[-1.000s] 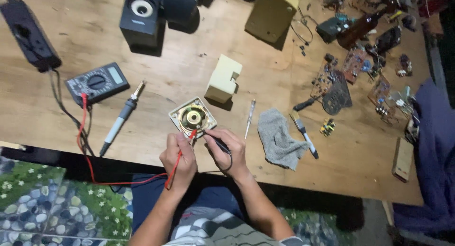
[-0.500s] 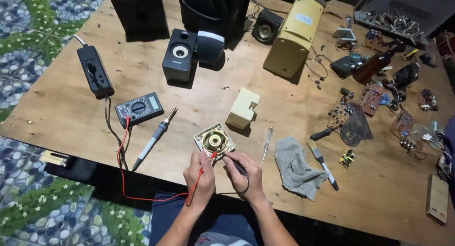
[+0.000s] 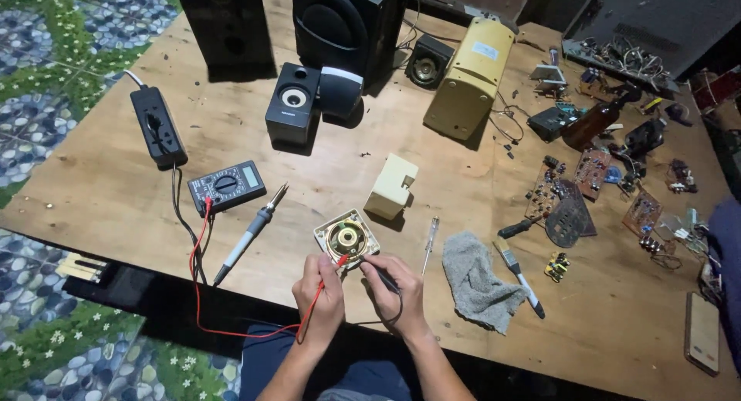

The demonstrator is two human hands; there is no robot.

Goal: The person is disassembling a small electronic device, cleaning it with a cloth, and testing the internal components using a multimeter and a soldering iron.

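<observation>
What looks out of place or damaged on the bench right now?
Nothing looks spilled or broken. The speaker driver lies bare, out of any cabinet, with the left hand and right hand holding probes to it. Loose circuit boards and parts lie scattered at the table's right side.

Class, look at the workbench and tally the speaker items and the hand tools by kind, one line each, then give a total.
Speaker boxes, black: 4, e.g. the small speaker box
Bare speaker drivers: 2, the square-framed driver under the probes and the round driver
Multimeter: 1
Soldering iron: 1
Screwdriver: 1
Brush: 1
Total: 10
</observation>
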